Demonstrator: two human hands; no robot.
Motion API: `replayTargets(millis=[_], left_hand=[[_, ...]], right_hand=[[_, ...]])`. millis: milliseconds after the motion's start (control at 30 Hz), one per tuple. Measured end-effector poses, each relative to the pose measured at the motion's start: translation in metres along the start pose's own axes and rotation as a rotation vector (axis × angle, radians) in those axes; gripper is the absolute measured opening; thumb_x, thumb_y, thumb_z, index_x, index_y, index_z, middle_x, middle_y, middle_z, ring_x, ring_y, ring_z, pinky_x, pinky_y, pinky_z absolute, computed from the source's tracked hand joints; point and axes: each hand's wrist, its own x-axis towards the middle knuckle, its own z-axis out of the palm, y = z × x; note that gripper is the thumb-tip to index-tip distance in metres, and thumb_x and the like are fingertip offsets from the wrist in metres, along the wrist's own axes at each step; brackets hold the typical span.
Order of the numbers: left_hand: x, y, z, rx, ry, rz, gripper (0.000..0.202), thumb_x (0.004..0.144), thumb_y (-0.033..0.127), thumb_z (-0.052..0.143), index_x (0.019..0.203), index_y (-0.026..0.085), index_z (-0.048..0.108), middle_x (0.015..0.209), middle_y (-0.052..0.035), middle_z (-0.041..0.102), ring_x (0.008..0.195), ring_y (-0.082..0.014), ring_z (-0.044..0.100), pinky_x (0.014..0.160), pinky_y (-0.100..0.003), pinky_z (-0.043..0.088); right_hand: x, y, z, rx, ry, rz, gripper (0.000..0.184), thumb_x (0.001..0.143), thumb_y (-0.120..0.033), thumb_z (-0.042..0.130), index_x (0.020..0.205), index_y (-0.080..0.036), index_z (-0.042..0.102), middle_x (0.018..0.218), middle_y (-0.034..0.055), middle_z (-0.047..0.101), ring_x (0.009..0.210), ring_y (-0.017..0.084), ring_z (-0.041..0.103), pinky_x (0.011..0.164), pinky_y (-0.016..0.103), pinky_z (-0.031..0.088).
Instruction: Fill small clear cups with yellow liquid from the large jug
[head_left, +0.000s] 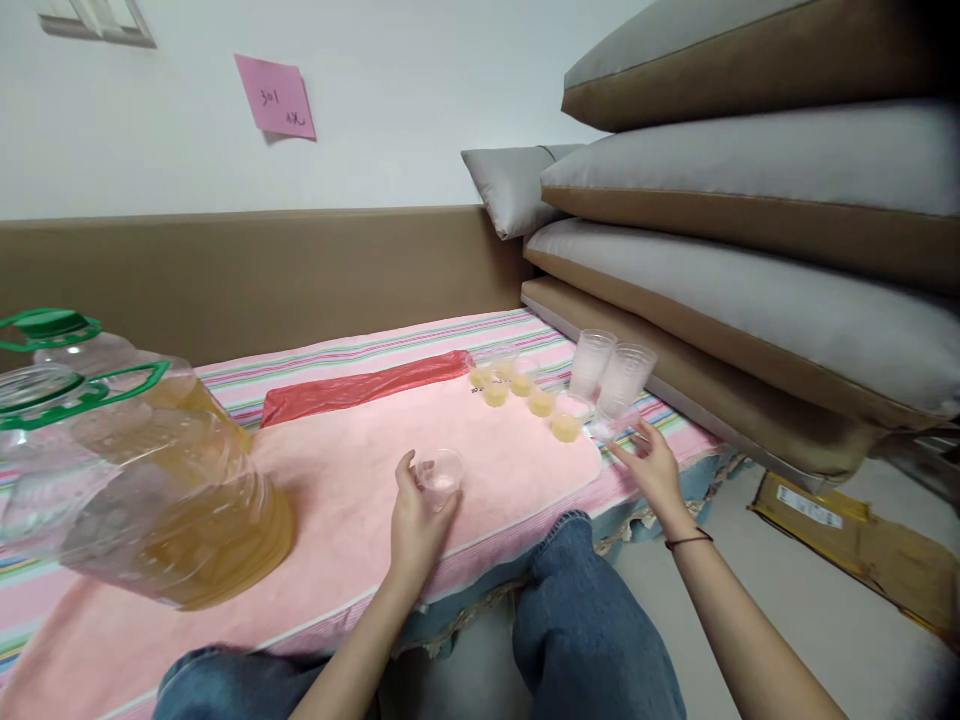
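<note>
My left hand [415,520] is curled round a small clear plastic cup [440,472] that stands empty on the pink towel [345,500]. My right hand [651,465] rests at the towel's right end with its fingers stretched toward the base of two tall stacks of clear cups [611,375], touching the nearer one. Several small cups filled with yellow liquid [540,402] stand in a cluster just left of the stacks.
Two large clear jugs of amber liquid with green handles [150,480] stand at the left, close to the camera. A red plastic bag [367,385] lies behind the towel. Stacked cushions [750,250] rise at the right. My knees [577,610] are under the table edge.
</note>
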Motion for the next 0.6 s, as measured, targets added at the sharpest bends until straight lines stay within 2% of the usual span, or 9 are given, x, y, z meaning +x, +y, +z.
replayTargets(millis=[133,267,333,367,467,533,600], left_hand=[[-0.004,-0.006,-0.004,0.015,-0.035,-0.057,0.078,0.074,0.032,0.068,0.138,0.022,0.024,0.118,-0.0121,0.06,0.107,-0.0272,0.064,0.091,-0.044,0.049],[-0.009,-0.009,-0.004,-0.016,-0.037,-0.04,0.09,0.069,0.033,0.074,0.141,0.023,0.021,0.134,-0.0158,0.05,0.125,-0.0305,0.054,0.103,-0.048,0.042],[-0.012,-0.005,-0.009,-0.026,-0.004,-0.003,0.091,0.069,0.036,0.076,0.14,0.023,0.022,0.141,-0.017,0.043,0.132,-0.0307,0.047,0.109,-0.05,0.037],[-0.013,-0.002,-0.014,-0.022,0.018,0.026,0.088,0.071,0.038,0.075,0.141,0.022,0.023,0.143,-0.0174,0.04,0.134,-0.0303,0.044,0.111,-0.051,0.035],[-0.014,0.008,-0.038,0.044,0.138,0.19,0.077,0.081,0.038,0.066,0.142,0.021,0.022,0.147,-0.0183,0.034,0.14,-0.0297,0.036,0.114,-0.052,0.03],[-0.014,0.014,-0.061,0.128,0.264,0.352,0.073,0.084,0.033,0.064,0.142,0.022,0.022,0.148,-0.0184,0.033,0.142,-0.0303,0.033,0.115,-0.054,0.028],[-0.014,0.017,-0.087,0.222,0.399,0.487,0.071,0.083,0.029,0.065,0.14,0.024,0.024,0.149,-0.0179,0.032,0.144,-0.0315,0.028,0.116,-0.057,0.025]], right_hand=[[-0.022,-0.012,-0.011,0.046,0.036,0.042,0.095,0.053,-0.061,0.079,0.132,-0.016,0.049,0.135,0.0175,0.051,0.117,0.034,0.054,0.105,0.052,0.041],[-0.062,-0.035,-0.017,0.07,0.042,0.064,0.092,0.06,-0.063,0.076,0.134,-0.015,0.048,0.137,0.0179,0.049,0.123,0.035,0.05,0.106,0.054,0.04],[-0.095,-0.043,-0.02,0.059,-0.04,0.076,0.078,0.066,-0.062,0.073,0.128,-0.018,0.055,0.134,0.0141,0.053,0.125,0.036,0.048,0.106,0.056,0.039],[-0.113,-0.043,-0.023,0.007,-0.142,0.084,0.07,0.069,-0.063,0.071,0.125,-0.022,0.059,0.133,0.0109,0.055,0.126,0.035,0.048,0.108,0.057,0.037],[-0.164,-0.034,-0.038,-0.16,-0.418,0.021,0.059,0.071,-0.065,0.068,0.119,-0.031,0.064,0.134,0.0033,0.054,0.13,0.035,0.044,0.115,0.057,0.029],[-0.187,-0.028,-0.05,-0.24,-0.445,0.029,0.056,0.073,-0.066,0.063,0.125,-0.043,0.06,0.133,-0.0021,0.055,0.127,0.035,0.048,0.112,0.059,0.034],[-0.201,-0.03,-0.06,-0.3,-0.399,-0.041,0.051,0.075,-0.064,0.06,0.125,-0.056,0.055,0.131,-0.0065,0.055,0.125,0.035,0.049,0.107,0.058,0.039]])
